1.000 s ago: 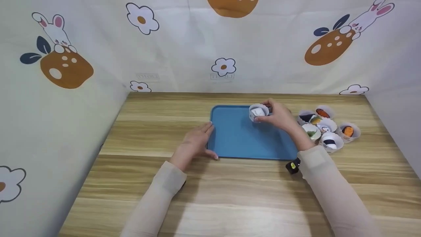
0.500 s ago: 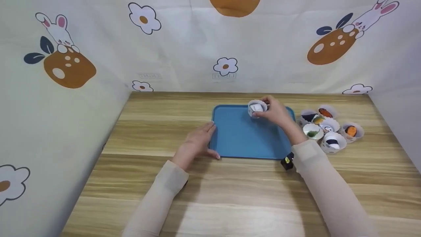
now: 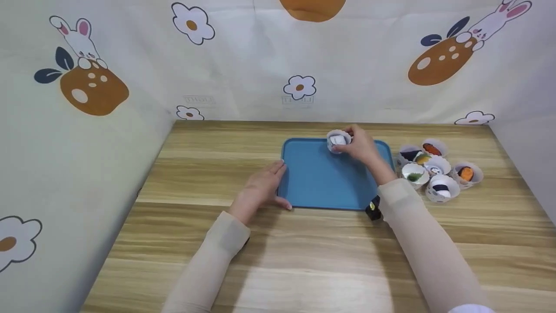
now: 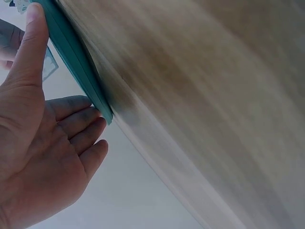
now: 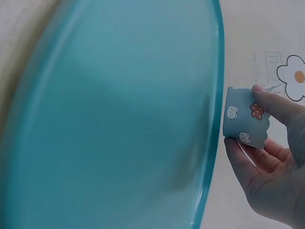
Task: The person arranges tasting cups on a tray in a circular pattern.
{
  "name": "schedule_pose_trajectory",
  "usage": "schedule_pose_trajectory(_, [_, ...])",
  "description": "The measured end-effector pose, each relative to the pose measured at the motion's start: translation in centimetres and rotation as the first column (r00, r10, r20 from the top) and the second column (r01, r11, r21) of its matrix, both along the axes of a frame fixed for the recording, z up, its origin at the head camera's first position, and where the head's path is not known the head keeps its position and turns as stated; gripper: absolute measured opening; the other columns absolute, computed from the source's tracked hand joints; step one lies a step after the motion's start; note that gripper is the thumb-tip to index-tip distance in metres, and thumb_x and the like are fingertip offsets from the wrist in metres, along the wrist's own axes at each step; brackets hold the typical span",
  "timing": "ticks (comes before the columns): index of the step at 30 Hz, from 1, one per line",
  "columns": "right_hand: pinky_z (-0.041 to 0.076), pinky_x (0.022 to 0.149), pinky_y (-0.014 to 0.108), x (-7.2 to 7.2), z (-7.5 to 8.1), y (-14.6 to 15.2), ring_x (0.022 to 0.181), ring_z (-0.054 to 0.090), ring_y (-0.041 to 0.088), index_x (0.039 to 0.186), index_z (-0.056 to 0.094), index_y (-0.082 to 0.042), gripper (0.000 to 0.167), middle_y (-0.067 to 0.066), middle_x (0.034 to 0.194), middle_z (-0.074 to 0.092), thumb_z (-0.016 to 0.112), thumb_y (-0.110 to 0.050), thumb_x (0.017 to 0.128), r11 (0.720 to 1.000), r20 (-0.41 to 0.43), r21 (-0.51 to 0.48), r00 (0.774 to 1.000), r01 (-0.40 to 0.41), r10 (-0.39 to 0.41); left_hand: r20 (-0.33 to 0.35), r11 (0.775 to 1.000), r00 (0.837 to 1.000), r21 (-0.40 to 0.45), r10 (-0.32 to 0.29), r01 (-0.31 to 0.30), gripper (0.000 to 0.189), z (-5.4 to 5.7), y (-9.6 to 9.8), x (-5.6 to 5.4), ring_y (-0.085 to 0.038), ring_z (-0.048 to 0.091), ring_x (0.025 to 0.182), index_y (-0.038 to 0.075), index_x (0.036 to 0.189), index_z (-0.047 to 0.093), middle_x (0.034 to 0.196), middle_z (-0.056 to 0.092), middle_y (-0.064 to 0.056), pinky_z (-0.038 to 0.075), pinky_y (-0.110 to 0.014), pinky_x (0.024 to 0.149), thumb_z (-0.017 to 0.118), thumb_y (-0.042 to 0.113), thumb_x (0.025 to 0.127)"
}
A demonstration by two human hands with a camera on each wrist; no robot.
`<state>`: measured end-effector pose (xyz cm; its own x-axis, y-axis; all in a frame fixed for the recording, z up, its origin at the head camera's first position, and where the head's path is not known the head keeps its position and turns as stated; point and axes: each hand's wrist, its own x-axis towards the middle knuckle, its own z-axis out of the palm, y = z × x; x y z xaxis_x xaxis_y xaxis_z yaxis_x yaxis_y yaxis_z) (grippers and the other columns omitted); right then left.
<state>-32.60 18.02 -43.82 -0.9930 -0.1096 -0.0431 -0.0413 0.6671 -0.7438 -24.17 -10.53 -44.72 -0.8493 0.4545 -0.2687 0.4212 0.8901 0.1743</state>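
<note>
My right hand (image 3: 362,148) pinches a small paper baking cup (image 3: 331,148) by its wall, thumb on the near side. A white piece (image 3: 337,140) sits inside the cup. In the right wrist view the cup (image 5: 243,119) shows printed bear faces, with the thumb on one side and a finger on the other. It overlaps the back rim of the blue tray (image 3: 321,184) in the head view. At the tray's left edge rests my left hand (image 3: 260,186), fingers extended and thumb spread toward the near corner; the left wrist view shows the hand (image 4: 47,143) against the rim.
Right of the tray several paper cups stand clustered, with sushi-like pieces inside: one orange-topped (image 3: 466,174), one red (image 3: 432,148), one white with a black band (image 3: 441,189). A patterned cloth (image 3: 243,56) walls the wooden table (image 3: 208,174) at the back and sides.
My right hand has carried the cup slightly toward the back edge of the tray. The left hand stays at the tray's left edge.
</note>
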Motion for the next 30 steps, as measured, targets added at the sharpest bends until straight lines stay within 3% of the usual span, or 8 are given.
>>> schedule_pose_trajectory(15, [0.044,0.106,0.053,-0.5,-1.1,-1.0,0.120,0.053,0.038,0.135,0.049,0.004,0.057,0.026,0.134,0.055,0.074,-0.020,0.089,0.998,0.019,0.040,0.998,0.055,-0.056,0.013,1.000,1.000,-0.011,0.003,-0.003,0.123,0.1,0.1,0.0,-0.025,0.015,0.156,0.003,0.159,0.018,0.168,0.014,-0.011,0.020,-0.039,0.127,0.078,0.064,0.071])
schedule_pose_trajectory(30, [0.045,0.105,0.053,-0.5,-1.2,-1.5,0.121,0.054,0.038,0.140,0.045,0.003,0.066,0.026,0.136,0.054,0.076,-0.024,0.088,0.994,0.035,0.083,0.996,0.075,-0.078,0.005,0.999,1.000,0.051,0.014,-0.014,0.120,0.1,0.0,0.2,-0.025,0.016,0.156,0.002,0.158,0.023,0.168,0.017,-0.012,0.019,-0.038,0.127,0.083,0.057,0.070])
